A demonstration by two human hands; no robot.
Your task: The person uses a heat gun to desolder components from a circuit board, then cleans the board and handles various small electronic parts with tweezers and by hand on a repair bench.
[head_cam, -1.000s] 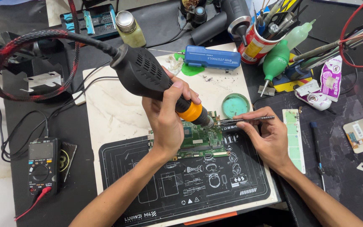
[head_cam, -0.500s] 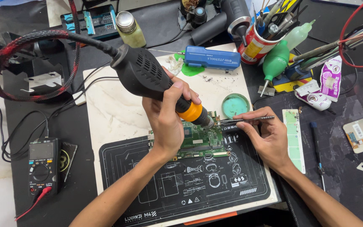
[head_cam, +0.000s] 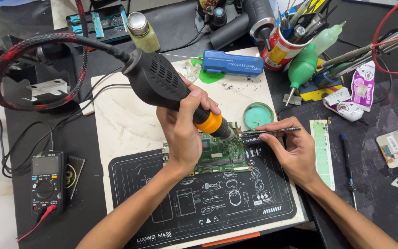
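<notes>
A: From the head view, what do the hands hold?

B: The left hand (head_cam: 183, 138), at the centre of the frame, is clenched round the black hot-air gun (head_cam: 162, 85). Its orange collar and metal nozzle tip point down to the lower right, onto the green circuit board (head_cam: 219, 154).

A: And the right hand?

B: The right hand (head_cam: 291, 150), right of centre, pinches a pair of thin tweezers (head_cam: 266, 132) that lie nearly level, their tip reaching left to just beside the nozzle, over the board's upper right edge.

A: Where is the board?

B: It lies on the black printed work mat (head_cam: 199, 203) in the lower middle, partly hidden under the left hand. The mat rests on a pale marble slab (head_cam: 120, 120) on the dark counter (head_cam: 93, 193).

A: Anything close by?

B: A round teal dish (head_cam: 259, 115) sits just above the tweezers. A blue tool case (head_cam: 233, 63) lies at the top centre, a green squeeze blower (head_cam: 302, 69) to the upper right. A multimeter (head_cam: 47, 180) lies at the lower left, and the gun's braided red and black hose (head_cam: 33, 50) loops at the upper left
</notes>
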